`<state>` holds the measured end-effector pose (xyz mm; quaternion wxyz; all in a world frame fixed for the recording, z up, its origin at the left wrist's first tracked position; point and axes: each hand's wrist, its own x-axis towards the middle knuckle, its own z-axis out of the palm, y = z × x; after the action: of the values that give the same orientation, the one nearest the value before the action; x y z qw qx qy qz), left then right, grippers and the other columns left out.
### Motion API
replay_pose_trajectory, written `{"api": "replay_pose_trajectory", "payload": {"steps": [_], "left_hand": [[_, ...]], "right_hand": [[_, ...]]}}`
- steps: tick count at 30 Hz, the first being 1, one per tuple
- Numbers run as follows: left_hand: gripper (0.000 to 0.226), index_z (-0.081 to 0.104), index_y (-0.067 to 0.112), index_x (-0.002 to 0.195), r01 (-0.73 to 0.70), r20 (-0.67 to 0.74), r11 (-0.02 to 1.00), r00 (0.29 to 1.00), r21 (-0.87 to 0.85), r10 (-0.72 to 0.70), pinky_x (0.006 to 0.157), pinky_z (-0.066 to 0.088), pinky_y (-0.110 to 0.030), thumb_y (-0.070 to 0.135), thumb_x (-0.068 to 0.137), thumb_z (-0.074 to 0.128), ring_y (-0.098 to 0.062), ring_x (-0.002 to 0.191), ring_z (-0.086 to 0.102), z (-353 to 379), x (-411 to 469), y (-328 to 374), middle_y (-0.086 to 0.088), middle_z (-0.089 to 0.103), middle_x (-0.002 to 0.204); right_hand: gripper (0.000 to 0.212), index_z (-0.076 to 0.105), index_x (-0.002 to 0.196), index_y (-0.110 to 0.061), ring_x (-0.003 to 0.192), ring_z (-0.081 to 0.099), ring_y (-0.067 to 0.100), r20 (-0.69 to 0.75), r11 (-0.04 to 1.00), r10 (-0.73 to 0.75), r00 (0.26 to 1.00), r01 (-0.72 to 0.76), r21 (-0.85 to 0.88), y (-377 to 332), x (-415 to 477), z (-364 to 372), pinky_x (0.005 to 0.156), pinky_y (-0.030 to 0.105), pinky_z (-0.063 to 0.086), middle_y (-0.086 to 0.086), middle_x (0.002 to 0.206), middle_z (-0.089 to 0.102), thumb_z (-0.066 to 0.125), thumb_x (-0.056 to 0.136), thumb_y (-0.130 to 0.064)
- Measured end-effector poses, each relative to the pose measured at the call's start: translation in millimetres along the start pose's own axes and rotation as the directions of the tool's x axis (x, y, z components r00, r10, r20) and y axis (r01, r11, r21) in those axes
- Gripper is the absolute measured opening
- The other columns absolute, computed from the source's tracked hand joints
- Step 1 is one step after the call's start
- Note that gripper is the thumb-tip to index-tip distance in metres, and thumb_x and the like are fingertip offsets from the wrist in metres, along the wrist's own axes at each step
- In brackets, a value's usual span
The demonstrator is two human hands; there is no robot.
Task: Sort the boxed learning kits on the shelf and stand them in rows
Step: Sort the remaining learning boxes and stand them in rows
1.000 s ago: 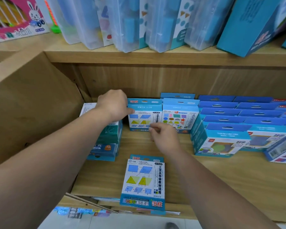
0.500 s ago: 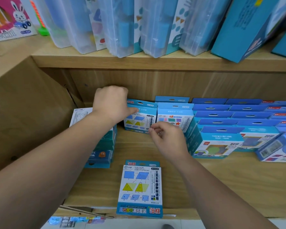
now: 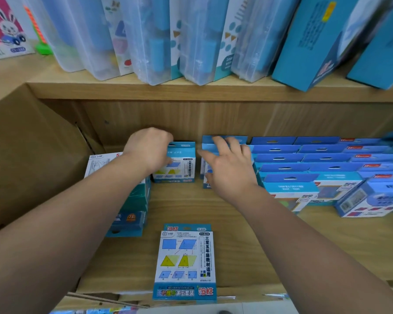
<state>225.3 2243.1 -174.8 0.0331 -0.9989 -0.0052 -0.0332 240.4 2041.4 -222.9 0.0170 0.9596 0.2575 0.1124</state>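
My left hand [image 3: 148, 148] grips the top left of a small blue and white kit box [image 3: 179, 165] that stands upright at the back of the lower shelf. My right hand [image 3: 227, 165] rests with fingers spread on the front of a neighbouring standing blue kit box [image 3: 207, 141], partly hiding it. A gap separates the two boxes. Another box of the same geometry kit [image 3: 184, 260] lies flat near the shelf's front edge. Rows of blue kit boxes [image 3: 302, 168] stand to the right.
A stack of teal and blue boxes [image 3: 132, 211] stands at the left, beside a cardboard carton [image 3: 27, 155]. The upper shelf [image 3: 213, 92] holds clear plastic cases and blue boxes leaning left. Two loose boxes [image 3: 372, 200] lie at the right front.
My left hand slid the geometry kit box leftwards, which opened a gap. My right hand left that box and moved right onto the neighbouring blue box.
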Motion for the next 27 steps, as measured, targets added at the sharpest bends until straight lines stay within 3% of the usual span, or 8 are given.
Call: {"api": "replay_pose_trajectory", "payload": {"steps": [3, 8, 14, 16, 18, 21, 24, 27], "left_hand": [[0.035, 0.066, 0.018, 0.105, 0.043, -0.034, 0.997, 0.998, -0.064, -0.046, 0.072, 0.053, -0.037, 0.038, 0.08, 0.08, -0.023, 0.093, 0.063, 5.1, 1.3, -2.0, -0.003, 0.069, 0.101], [0.043, 0.066, 0.013, 0.112, 0.061, -0.068, 0.991, 0.995, -0.122, -0.069, 0.078, 0.052, -0.036, 0.034, 0.078, 0.082, -0.025, 0.101, 0.063, 11.0, 4.5, -1.1, -0.006, 0.068, 0.107], [0.038, 0.066, 0.013, 0.112, 0.016, -0.078, 0.987, 0.997, -0.159, -0.029, 0.079, 0.055, -0.039, 0.026, 0.079, 0.08, -0.026, 0.097, 0.063, 10.9, 6.2, 1.7, -0.007, 0.068, 0.104], [0.035, 0.067, 0.014, 0.111, 0.002, -0.088, 0.989, 0.996, -0.147, -0.015, 0.076, 0.055, -0.039, 0.025, 0.08, 0.079, -0.025, 0.095, 0.063, 11.5, 7.1, 4.7, -0.006, 0.068, 0.101], [0.029, 0.068, 0.016, 0.106, -0.013, -0.107, 0.996, 0.994, -0.089, 0.003, 0.068, 0.051, -0.037, 0.026, 0.081, 0.077, -0.027, 0.09, 0.062, 11.5, 8.6, 8.5, -0.005, 0.066, 0.095], [0.017, 0.066, 0.018, 0.093, -0.009, -0.126, 0.999, 0.992, 0.037, 0.013, 0.058, 0.04, -0.033, 0.027, 0.082, 0.074, -0.027, 0.082, 0.061, 8.4, 10.7, 14.0, 0.0, 0.056, 0.079], [0.015, 0.064, 0.019, 0.095, -0.018, -0.123, 0.999, 0.992, 0.051, 0.024, 0.057, 0.043, -0.034, 0.024, 0.084, 0.073, -0.025, 0.078, 0.059, 7.2, 11.0, 18.0, 0.0, 0.054, 0.08], [0.037, 0.06, 0.018, 0.119, -0.004, -0.085, 1.0, 0.996, 0.006, 0.005, 0.064, 0.05, -0.037, 0.027, 0.086, 0.074, -0.029, 0.089, 0.063, 5.1, 5.6, 20.8, -0.007, 0.065, 0.098]], "right_hand": [[0.063, 0.029, 0.15, -0.043, 0.142, 0.017, 0.036, 0.029, 0.998, 0.023, 0.999, -0.022, -0.052, -4.9, 4.3, 4.4, 0.11, 0.048, 0.021, 0.007, 0.158, 0.015, 0.056, 0.093, -0.045], [0.065, 0.035, 0.146, -0.035, 0.144, 0.017, 0.036, 0.015, 0.997, 0.057, 0.998, -0.056, -0.058, -10.9, 4.5, 10.3, 0.112, 0.049, 0.023, 0.011, 0.157, 0.014, 0.057, 0.089, -0.058], [0.078, 0.032, 0.153, -0.028, 0.144, 0.024, 0.036, -0.064, 0.992, 0.054, 0.996, -0.046, 0.121, 2.3, -6.0, 7.9, 0.114, 0.05, 0.034, 0.013, 0.154, 0.03, 0.071, 0.086, -0.038], [0.063, 0.052, 0.139, -0.018, 0.132, 0.04, 0.036, -0.192, 0.98, 0.104, 0.976, -0.068, 0.185, 9.4, -13.3, 8.0, 0.101, 0.051, 0.047, 0.014, 0.14, 0.046, 0.075, 0.081, -0.026], [0.036, 0.069, 0.11, -0.013, 0.106, 0.055, 0.034, -0.303, 0.982, 0.138, 0.943, -0.089, 0.169, 13.4, -20.6, 11.4, 0.08, 0.045, 0.053, 0.01, 0.113, 0.059, 0.077, 0.077, -0.022], [0.015, 0.07, 0.088, -0.011, 0.081, 0.058, 0.031, -0.263, 0.981, 0.123, 0.957, -0.078, 0.178, 11.5, -30.9, 16.9, 0.063, 0.04, 0.054, 0.006, 0.088, 0.059, 0.078, 0.076, -0.018], [0.032, 0.068, 0.116, -0.01, 0.103, 0.06, 0.031, -0.072, 0.97, 0.085, 0.994, -0.066, 0.236, 7.1, -40.0, 19.0, 0.077, 0.042, 0.058, 0.007, 0.11, 0.062, 0.069, 0.087, -0.022], [0.046, 0.057, 0.136, -0.014, 0.123, 0.05, 0.026, 0.056, 0.955, 0.066, 0.996, -0.08, 0.286, 5.7, -47.1, 18.9, 0.096, 0.04, 0.052, 0.004, 0.131, 0.054, 0.062, 0.093, -0.029]]}}
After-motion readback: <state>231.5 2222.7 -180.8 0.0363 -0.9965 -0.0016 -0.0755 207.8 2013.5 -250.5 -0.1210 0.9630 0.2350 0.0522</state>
